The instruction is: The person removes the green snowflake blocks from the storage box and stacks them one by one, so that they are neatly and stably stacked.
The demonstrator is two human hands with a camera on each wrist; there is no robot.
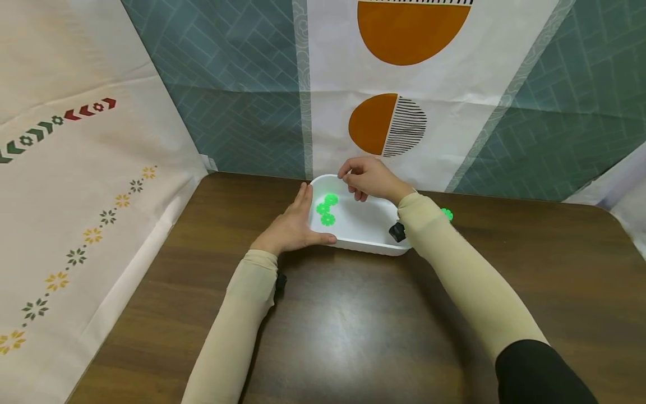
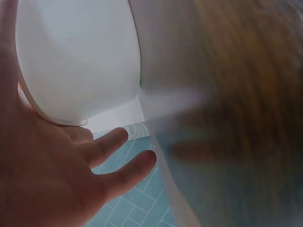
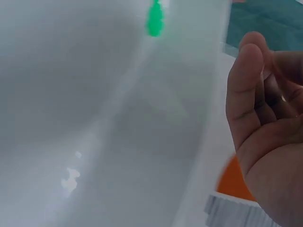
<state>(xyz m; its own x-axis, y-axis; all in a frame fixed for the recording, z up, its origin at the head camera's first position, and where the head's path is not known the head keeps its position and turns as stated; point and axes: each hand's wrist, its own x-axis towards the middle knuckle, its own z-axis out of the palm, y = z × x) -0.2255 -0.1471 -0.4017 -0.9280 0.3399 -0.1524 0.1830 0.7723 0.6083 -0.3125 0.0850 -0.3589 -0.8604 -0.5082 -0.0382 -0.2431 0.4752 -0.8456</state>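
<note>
A white oval-ended plastic tray (image 1: 363, 224) stands on the table. Three bright green, notched flower-shaped discs lie near its left end, among them a front disc (image 1: 328, 219) and a back disc (image 1: 331, 199). My left hand (image 1: 292, 227) rests against that end, fingers straight along the outside and thumb along the front rim. The left wrist view shows those fingers spread beside the tray wall (image 2: 80, 56). Over the tray's back rim is my right hand (image 1: 370, 178), its thumb (image 3: 289, 66) and fingertips brought together. Nothing shows between them.
Another green disc (image 1: 447, 214) lies right of the tray, partly behind the right forearm. The brown wooden table (image 1: 333, 325) runs back to a patterned wall cloth (image 1: 237, 112). A white embroidered cloth (image 1: 101, 185) hangs along the left.
</note>
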